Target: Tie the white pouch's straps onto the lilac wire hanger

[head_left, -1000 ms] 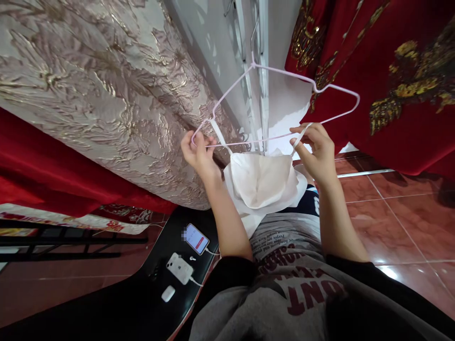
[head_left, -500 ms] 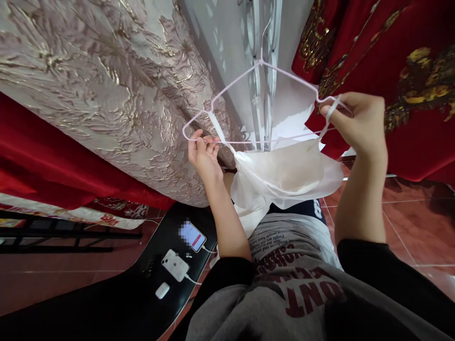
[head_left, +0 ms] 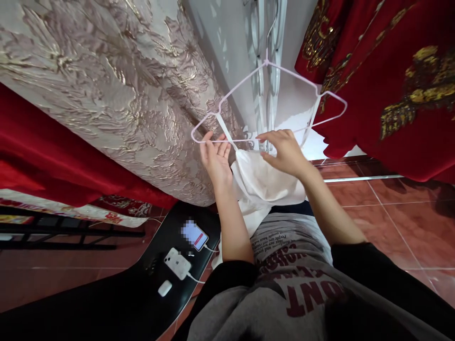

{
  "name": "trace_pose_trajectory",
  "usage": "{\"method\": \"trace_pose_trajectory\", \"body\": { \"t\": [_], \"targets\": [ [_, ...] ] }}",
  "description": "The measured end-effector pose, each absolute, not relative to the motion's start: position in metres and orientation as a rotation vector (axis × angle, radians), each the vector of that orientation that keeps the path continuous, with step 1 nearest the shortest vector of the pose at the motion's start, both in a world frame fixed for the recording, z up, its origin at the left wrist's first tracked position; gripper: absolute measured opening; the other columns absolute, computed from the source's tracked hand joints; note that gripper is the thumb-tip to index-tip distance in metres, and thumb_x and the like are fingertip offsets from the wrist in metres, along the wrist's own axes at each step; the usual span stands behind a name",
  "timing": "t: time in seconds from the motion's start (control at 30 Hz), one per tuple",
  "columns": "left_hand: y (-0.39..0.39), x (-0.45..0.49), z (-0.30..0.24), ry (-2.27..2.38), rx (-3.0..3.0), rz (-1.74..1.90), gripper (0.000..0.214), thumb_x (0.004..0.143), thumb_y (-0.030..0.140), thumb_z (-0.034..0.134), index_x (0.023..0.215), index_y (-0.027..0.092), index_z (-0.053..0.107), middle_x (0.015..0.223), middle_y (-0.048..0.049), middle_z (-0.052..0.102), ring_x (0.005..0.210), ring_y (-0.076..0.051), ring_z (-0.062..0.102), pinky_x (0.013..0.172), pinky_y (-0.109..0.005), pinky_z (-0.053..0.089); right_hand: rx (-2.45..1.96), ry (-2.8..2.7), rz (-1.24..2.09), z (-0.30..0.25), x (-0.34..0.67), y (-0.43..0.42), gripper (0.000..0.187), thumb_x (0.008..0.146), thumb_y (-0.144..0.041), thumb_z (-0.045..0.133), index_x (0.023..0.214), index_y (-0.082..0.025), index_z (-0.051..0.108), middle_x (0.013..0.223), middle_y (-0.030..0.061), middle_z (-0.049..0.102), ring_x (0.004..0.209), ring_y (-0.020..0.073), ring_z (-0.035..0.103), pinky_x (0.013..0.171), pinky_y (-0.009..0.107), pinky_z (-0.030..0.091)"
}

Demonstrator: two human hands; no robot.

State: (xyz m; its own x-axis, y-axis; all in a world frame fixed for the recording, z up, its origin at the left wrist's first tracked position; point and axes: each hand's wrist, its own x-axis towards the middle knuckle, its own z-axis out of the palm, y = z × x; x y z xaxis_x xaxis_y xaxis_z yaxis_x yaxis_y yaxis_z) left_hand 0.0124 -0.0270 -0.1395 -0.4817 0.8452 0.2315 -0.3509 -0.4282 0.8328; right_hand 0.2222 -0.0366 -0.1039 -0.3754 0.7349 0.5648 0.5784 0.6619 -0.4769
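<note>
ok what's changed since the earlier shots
The right hand has let go of the right strap, now hung at the right notch of the hanger, and moved left, near the top edge of the white garment. The left hand stays by the lower bar; the left strap remains over the hanger.

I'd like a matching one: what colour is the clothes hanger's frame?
The clothes hanger has a pale pinkish-lilac frame, seen best in the head view.

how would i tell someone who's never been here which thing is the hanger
Look between the pale brocade cloth with gold flowers and the red cloth with gold embroidery. There, above a white strapped garment, is a thin triangular hanger. Unlike the white bars behind it, it is pale pink, with a white fabric strap over each shoulder.
</note>
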Motion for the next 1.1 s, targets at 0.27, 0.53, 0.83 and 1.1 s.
{"method": "trace_pose_trajectory", "body": {
  "t": [0.27, 0.53, 0.83, 1.1],
  "targets": [
    [-0.075, 0.015, -0.118, 1.098, 1.273, 1.590, 0.033, 0.094, 0.049, 0.074, 0.088, 0.016, 0.076, 0.080, -0.0081, 0.076, 0.080, -0.018, 0.075, 0.080, -0.029, 0.057, -1.043, -1.927, 0.159, -0.122, 0.221, -0.042, 0.027, 0.104, -0.040, 0.051, 0.113, -0.032, 0.076, 0.104, 0.0026, 0.079, 0.095, 0.0261, 0.064, 0.101, 0.047, 0.040],
    [-0.103, -0.024, -0.057, 0.835, 1.131, 1.832, 0.050, 0.110, 0.054, 0.037, 0.107, 0.025, 0.078, 0.128, -0.0096, 0.078, 0.129, -0.029, 0.069, 0.060, -0.033, 0.054, -0.974, -1.880, 0.192, -0.117, 0.229, -0.051, 0.027, 0.106, -0.041, 0.053, 0.112, -0.032, 0.078, 0.102, 0.0011, 0.080, 0.093, 0.0239, 0.066, 0.101, 0.046, 0.040],
    [-0.074, -0.004, -0.105, 1.033, 1.034, 1.879, 0.044, 0.094, 0.062, 0.069, 0.111, 0.022, 0.076, 0.129, -0.0143, 0.077, 0.131, -0.033, 0.068, 0.071, -0.030, 0.055, -0.846, -1.970, 0.174, -0.121, 0.215, -0.065, 0.037, 0.103, -0.038, 0.057, 0.139, -0.033, 0.066, 0.130, 0.0054, 0.074, 0.118, 0.0282, 0.066, 0.108, 0.054, 0.044],
    [-0.060, 0.024, -0.111, 0.978, 1.038, 1.945, 0.050, 0.083, 0.069, 0.075, 0.087, 0.021, 0.063, 0.080, -0.0062, 0.069, 0.088, -0.022, 0.077, 0.048, -0.020, 0.037, -1.035, -1.333, 0.282, -0.124, 0.267, -0.046, 0.040, 0.094, -0.033, 0.064, 0.134, -0.029, 0.065, 0.133, 0.0108, 0.066, 0.121, 0.0282, 0.064, 0.098, 0.052, 0.057]
  ]
}}
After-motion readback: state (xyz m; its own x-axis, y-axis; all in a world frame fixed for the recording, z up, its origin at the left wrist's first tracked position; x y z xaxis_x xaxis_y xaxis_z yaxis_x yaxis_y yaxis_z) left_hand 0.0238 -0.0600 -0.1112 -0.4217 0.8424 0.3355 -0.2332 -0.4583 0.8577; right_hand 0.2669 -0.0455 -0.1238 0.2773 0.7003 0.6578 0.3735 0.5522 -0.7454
